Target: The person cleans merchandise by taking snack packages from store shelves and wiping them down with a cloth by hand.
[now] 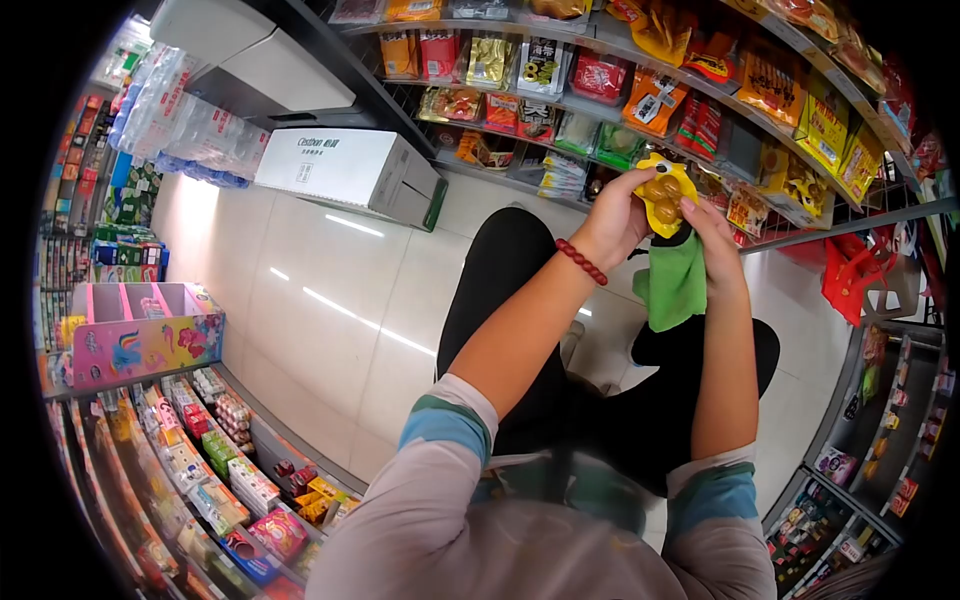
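Observation:
A yellow snack packet (664,187) with a clear window showing brown round pieces is held up in front of the lower shelf, between both hands. My left hand (617,218), with a dark red beaded bracelet (582,262) at its wrist, is closed on the packet's left edge. On the other side my right hand (716,246) has its fingertips at the packet's lower right edge. A green cloth (670,285) hangs below the packet, against my right hand's palm; part of it is hidden by that hand.
Snack shelves (610,110) curve across the front. A white carton (335,165) stands on the tiled floor (350,280) to the left, near wrapped water bottles (195,120). A low goods rack (230,455) is at lower left; a red bag (850,275) hangs at right.

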The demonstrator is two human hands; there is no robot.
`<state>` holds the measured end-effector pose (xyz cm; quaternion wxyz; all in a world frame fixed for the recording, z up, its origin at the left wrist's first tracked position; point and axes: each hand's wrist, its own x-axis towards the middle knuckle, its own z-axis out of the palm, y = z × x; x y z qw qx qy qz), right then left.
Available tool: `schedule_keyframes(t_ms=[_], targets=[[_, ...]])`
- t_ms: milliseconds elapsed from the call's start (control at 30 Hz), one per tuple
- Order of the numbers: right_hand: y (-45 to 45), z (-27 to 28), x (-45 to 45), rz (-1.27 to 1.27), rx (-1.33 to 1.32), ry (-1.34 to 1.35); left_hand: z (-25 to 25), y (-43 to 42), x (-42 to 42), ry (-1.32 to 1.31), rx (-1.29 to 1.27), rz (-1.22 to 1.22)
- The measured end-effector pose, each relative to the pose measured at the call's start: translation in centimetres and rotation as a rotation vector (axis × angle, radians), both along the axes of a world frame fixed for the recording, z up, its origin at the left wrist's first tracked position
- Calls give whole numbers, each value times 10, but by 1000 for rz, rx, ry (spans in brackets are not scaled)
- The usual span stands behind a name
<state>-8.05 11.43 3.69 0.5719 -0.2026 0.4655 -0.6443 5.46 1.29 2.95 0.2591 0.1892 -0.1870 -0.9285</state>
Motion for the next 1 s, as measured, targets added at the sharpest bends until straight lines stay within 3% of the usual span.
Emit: schedule_keyframes(t_ms=[400, 500, 700, 833, 1000], targets=[[0, 8, 31, 21, 3, 33, -12, 16, 40, 146, -34, 33], [-9, -1, 33, 88, 50, 52, -14, 15, 57, 23, -94, -9], [-19, 8, 67, 290, 70, 174, -8, 20, 79, -109, -255, 271], [-16, 19, 93, 424, 220, 324, -2, 16, 96, 70, -148, 302], [-20, 15, 80, 389, 204, 320, -6, 4, 114, -81, -294, 415]])
